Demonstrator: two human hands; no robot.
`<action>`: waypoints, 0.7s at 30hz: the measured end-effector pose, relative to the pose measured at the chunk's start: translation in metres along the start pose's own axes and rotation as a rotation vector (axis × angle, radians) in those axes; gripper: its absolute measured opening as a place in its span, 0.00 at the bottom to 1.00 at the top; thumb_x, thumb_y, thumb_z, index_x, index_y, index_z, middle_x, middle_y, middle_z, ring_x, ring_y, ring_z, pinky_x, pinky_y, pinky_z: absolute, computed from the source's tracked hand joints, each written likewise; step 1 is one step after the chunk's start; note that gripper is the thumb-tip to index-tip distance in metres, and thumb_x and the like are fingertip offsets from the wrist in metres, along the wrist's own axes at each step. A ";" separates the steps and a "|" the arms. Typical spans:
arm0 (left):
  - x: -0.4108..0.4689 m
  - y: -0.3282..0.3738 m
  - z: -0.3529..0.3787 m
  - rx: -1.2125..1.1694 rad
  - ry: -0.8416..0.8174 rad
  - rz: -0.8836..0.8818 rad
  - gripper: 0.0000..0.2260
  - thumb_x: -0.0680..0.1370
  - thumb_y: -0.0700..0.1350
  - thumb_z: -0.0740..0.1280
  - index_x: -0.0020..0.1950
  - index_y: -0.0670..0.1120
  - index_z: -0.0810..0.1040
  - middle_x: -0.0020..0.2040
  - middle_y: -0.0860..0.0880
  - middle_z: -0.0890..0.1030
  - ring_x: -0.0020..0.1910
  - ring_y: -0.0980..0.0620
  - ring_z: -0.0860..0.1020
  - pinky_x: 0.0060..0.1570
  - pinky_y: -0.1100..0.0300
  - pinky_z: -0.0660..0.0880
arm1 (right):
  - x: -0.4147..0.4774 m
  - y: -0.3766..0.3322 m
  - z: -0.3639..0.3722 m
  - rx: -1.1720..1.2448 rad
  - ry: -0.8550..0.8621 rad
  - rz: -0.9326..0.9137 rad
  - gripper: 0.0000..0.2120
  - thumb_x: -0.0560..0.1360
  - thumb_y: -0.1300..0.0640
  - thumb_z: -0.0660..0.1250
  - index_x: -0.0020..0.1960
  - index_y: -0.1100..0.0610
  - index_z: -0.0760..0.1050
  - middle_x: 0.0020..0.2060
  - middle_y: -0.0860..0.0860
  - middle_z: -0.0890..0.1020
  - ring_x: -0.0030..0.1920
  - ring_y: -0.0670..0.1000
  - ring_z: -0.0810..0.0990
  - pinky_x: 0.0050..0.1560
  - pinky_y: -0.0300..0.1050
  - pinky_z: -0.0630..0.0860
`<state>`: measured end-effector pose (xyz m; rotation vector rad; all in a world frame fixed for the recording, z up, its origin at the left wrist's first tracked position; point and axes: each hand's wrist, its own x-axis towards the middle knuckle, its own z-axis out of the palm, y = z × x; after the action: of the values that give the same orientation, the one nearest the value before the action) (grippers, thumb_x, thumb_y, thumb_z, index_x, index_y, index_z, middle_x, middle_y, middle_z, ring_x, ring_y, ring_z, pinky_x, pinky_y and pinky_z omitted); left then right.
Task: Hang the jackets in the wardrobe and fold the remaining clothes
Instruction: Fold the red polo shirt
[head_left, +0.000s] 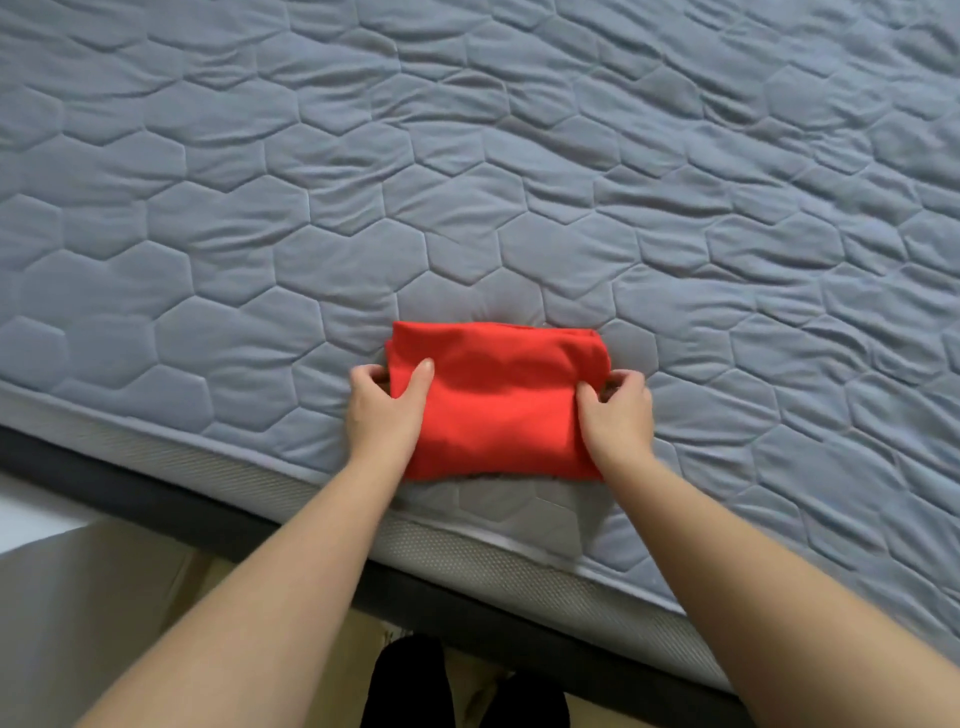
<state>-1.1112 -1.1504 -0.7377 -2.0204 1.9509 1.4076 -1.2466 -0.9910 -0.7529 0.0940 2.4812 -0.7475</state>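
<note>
Red cloth (498, 400), folded into a compact rectangle, lies flat on the grey quilted mattress (467, 182) near its front edge. Left grip (384, 405) pinches the cloth's left edge, thumb on top and fingers curled at the side. Right grip (618, 410) pinches the right edge the same way.
</note>
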 end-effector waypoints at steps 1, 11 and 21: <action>0.001 0.001 0.001 -0.031 -0.061 -0.063 0.24 0.73 0.59 0.69 0.58 0.42 0.73 0.56 0.44 0.79 0.57 0.45 0.77 0.59 0.53 0.71 | 0.000 -0.003 0.002 0.032 -0.037 0.066 0.15 0.77 0.53 0.62 0.60 0.62 0.71 0.57 0.60 0.77 0.58 0.60 0.75 0.57 0.50 0.69; -0.065 0.133 -0.124 -0.227 -0.051 0.165 0.14 0.78 0.55 0.65 0.47 0.44 0.78 0.46 0.42 0.81 0.49 0.44 0.79 0.50 0.50 0.74 | -0.064 -0.134 -0.137 0.353 0.034 -0.281 0.10 0.81 0.58 0.58 0.54 0.64 0.74 0.44 0.53 0.76 0.46 0.50 0.73 0.45 0.40 0.64; -0.288 0.323 -0.390 -0.509 -0.088 0.638 0.04 0.79 0.47 0.64 0.49 0.49 0.78 0.42 0.55 0.79 0.39 0.60 0.76 0.38 0.72 0.73 | -0.297 -0.335 -0.381 0.852 -0.170 -0.525 0.09 0.76 0.47 0.66 0.48 0.53 0.78 0.44 0.49 0.82 0.46 0.49 0.79 0.51 0.49 0.76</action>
<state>-1.0947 -1.2115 -0.1583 -1.4493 2.5244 2.2712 -1.2480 -1.0457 -0.1676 -0.3115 1.8692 -1.8990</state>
